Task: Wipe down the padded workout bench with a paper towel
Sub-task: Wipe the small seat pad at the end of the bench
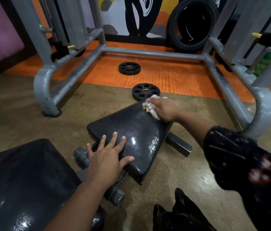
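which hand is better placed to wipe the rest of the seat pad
Right: the right hand already presses the paper towel on the seat pad's far corner. The left hand lies flat, steadying it.

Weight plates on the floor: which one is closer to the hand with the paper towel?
The nearer weight plate, straddling the orange mat's edge just beyond the right hand; the other plate lies farther back, wholly on orange.

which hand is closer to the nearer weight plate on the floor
Right. The right hand, gripping the paper towel, sits just below the plate; the left hand rests on the seat pad's near end.
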